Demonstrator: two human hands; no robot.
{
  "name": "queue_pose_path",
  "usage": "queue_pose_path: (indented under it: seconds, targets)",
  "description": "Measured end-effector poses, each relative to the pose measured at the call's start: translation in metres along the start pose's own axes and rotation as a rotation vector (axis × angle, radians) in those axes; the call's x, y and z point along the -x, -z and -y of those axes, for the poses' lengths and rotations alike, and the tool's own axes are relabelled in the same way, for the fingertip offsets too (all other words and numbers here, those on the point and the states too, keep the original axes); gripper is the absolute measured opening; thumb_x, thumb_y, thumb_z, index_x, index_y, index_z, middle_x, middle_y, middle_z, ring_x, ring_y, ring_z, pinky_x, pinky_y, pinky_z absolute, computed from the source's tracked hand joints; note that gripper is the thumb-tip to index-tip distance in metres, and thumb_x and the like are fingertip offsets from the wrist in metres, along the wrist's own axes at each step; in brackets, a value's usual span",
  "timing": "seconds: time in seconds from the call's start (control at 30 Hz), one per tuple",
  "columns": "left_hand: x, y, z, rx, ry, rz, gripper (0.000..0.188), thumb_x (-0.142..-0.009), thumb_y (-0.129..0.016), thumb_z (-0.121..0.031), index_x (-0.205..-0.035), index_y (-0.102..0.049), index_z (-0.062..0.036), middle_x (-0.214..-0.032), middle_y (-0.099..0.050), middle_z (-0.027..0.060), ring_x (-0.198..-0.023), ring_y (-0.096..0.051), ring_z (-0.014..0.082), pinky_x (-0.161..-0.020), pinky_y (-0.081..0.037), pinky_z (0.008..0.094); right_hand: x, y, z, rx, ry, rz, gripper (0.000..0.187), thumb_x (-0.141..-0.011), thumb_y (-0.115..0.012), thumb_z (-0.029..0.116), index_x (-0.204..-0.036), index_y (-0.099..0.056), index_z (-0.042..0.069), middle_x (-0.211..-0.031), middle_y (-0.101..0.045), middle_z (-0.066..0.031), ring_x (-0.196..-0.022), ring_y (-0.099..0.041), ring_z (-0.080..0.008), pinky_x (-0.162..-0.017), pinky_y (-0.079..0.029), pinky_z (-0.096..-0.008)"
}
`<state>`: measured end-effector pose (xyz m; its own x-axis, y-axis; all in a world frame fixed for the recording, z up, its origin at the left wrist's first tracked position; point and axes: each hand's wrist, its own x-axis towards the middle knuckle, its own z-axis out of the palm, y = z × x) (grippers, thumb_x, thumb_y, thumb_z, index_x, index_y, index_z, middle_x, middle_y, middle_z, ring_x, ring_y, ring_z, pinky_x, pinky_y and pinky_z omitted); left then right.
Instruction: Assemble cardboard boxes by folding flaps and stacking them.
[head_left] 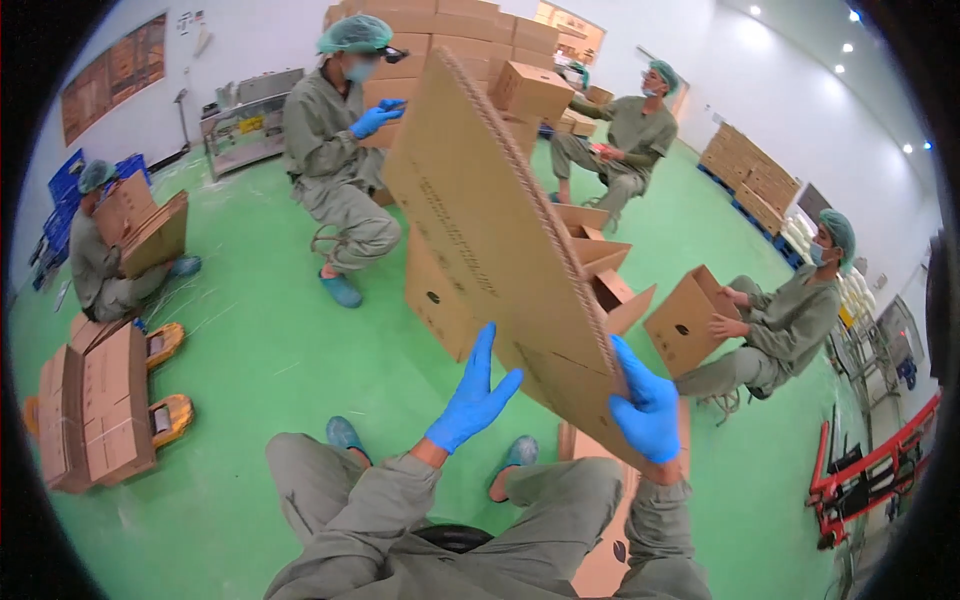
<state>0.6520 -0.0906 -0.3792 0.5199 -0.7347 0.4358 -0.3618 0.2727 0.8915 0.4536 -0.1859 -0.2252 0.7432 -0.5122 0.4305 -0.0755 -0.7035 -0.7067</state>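
A flat, folded cardboard box (470, 200) stands tilted up in front of me, its corrugated edge running from the top middle down toward the right. My right hand (648, 405), in a blue glove, grips the lower right part of this flat box, thumb on its printed face. My left hand (472, 398), also gloved in blue, is held beside the lower left edge with its fingers stretched out. It appears to hold nothing; whether the fingertips touch the cardboard I cannot tell. Behind the flat box stands an assembled cardboard box (435, 300), partly covered by it.
Several co-workers in green caps sit or crouch around; one at right handles an open carton (690, 320). Flat cartons (115, 400) lie on a yellow pallet jack at left. More flat cardboard (605, 560) lies by my right leg. A red metal frame (860, 480) stands far right.
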Motion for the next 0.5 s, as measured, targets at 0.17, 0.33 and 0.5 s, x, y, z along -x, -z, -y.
queue_pose_path:
  seconds: [0.17, 0.33, 0.5]
  targets:
    - [0.022, 0.032, 0.051, 0.158, 0.249, -0.211, 0.081, -0.095, -0.044, -0.05, -0.148, -0.009, -0.0001, -0.154, -0.014, 0.0149, -0.142, -0.014, 0.0273, -0.113, -0.019, 0.0412, -0.011, -0.118, -0.028, -0.436, -0.057, 0.203, 0.069, -0.069, -0.045, -0.009, -0.138, -0.043, 0.001, -0.136, -0.05, -0.0085, -0.122, -0.046, -0.0136, -0.1, -0.036, -0.0253]
    - [0.058, 0.058, 0.09, 0.48, 0.721, -0.183, 0.083, -0.093, -0.032, -0.063, -0.147, -0.019, -0.0012, -0.15, -0.027, 0.011, -0.138, -0.024, 0.0264, -0.109, -0.028, 0.0427, 0.027, -0.257, -0.105, -0.233, -0.229, 0.229, 0.066, -0.075, -0.05, 0.004, -0.14, -0.041, 0.006, -0.129, -0.057, -0.0147, -0.113, -0.058, -0.0265, -0.095, -0.044, -0.0349]
    - [0.068, 0.046, 0.209, -0.006, 0.687, -0.252, 0.076, -0.095, -0.036, -0.053, -0.144, -0.019, 0.0027, -0.134, -0.041, 0.0328, -0.125, -0.042, 0.044, -0.104, -0.035, 0.0441, 0.064, -0.322, -0.14, 0.047, -0.503, 0.472, 0.074, -0.081, -0.057, 0.018, -0.147, -0.024, 0.013, -0.125, -0.055, -0.0249, -0.112, -0.056, -0.039, -0.095, -0.044, -0.0422]
